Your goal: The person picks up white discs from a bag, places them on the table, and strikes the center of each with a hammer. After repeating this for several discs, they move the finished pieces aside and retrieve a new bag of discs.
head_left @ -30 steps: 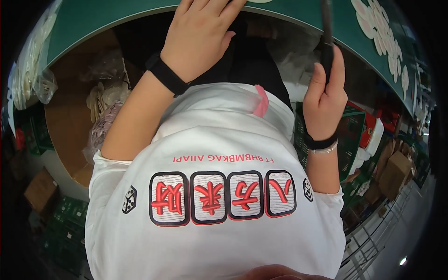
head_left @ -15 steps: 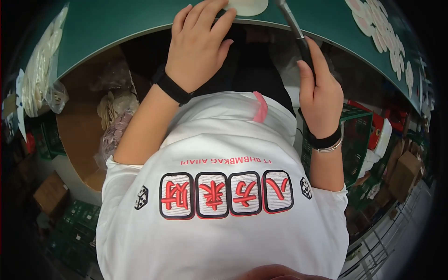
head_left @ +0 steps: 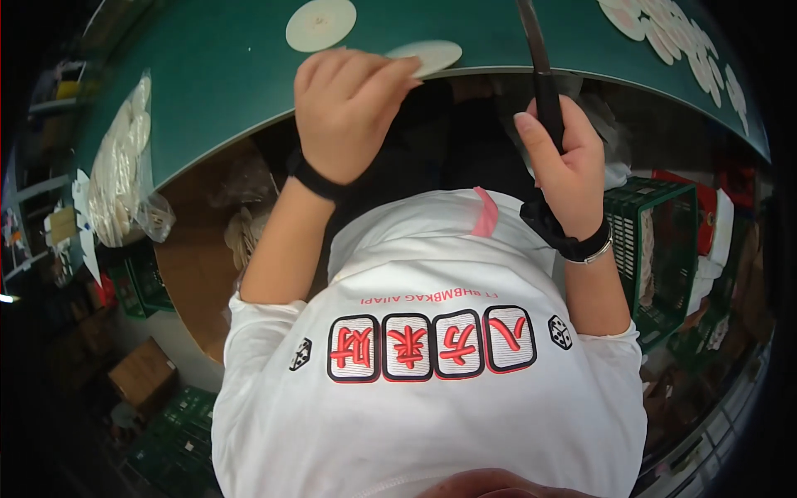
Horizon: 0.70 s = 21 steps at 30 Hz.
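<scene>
My left hand (head_left: pixel 344 108) is closed at the edge of the green table (head_left: pixel 224 91), its thumb and fingers pinching a thin pale disc (head_left: pixel 436 58). That disc is slightly blurred and tilted over the table edge. Just beyond my left hand, another flat cream disc (head_left: pixel 321 23) lies on the table with a small mark at its middle. My right hand (head_left: pixel 573 170) grips the black handle of a tool with a long narrow metal blade (head_left: pixel 534 37). The blade points away from me over the table, and its far end is cut off by the view.
Many pale flat pieces (head_left: pixel 664 37) lie spread at the table's far right. A clear plastic bag of pale pieces (head_left: pixel 120 178) sits at the left edge. Below are a cardboard box (head_left: pixel 195 270) on the left and a green crate (head_left: pixel 656 249) on the right.
My left fingers, earlier spread near the table edge, have closed on a pale disc. A second disc has come into view beyond them. The whole view has shifted somewhat.
</scene>
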Motion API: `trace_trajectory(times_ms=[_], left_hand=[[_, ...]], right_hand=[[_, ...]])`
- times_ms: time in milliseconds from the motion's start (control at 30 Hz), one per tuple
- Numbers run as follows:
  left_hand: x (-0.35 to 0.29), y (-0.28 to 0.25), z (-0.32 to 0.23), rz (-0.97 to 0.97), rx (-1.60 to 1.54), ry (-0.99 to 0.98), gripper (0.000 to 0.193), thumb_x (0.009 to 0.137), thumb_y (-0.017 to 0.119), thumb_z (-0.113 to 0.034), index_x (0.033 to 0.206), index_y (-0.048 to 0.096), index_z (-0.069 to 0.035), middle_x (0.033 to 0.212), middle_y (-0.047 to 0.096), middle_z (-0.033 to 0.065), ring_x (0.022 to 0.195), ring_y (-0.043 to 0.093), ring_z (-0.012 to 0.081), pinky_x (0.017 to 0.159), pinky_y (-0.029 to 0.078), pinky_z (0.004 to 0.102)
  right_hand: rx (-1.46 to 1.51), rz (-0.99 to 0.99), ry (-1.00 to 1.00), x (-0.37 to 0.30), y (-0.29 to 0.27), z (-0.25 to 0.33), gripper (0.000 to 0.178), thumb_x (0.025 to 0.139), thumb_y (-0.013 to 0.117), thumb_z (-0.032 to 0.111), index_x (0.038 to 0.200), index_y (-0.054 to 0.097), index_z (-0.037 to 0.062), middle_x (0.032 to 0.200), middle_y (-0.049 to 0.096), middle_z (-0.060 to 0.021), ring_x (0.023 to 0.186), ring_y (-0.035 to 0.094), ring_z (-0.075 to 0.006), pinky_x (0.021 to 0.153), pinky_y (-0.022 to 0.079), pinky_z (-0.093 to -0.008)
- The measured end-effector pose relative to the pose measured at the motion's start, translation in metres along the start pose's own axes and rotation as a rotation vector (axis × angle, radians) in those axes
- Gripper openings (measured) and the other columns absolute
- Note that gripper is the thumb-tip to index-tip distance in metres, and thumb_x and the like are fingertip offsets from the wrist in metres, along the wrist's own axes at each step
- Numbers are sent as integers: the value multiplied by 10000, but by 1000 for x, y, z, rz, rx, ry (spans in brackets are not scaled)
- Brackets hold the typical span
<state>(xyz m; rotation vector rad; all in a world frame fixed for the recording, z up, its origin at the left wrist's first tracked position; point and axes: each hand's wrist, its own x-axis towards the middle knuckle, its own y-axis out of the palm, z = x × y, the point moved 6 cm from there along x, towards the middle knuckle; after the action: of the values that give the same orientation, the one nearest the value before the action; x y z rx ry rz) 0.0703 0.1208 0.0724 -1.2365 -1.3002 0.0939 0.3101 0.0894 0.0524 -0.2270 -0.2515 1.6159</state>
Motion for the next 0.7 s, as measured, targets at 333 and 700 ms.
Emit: trace_trajectory(times_ms=[333,700], left_hand=[[-27,21,-16,25,-1343,-1097,301,1031,671,-242,1147,702,34,924,730,53,700,645,83,571,511,213],[-35,41,-33,175,-1611,-1266,317,1020,668,-180,1257,648,28,1090,738,102,888,718,144,749,602,263]], right_hand=[[493,83,174,14,18,10,190,974,710,80,1082,565,20,748,565,20,445,433,-26,404,340,-201],[583,35,178,8,12,1,186,951,732,90,1010,569,25,714,586,0,440,455,-35,398,351,-212]])
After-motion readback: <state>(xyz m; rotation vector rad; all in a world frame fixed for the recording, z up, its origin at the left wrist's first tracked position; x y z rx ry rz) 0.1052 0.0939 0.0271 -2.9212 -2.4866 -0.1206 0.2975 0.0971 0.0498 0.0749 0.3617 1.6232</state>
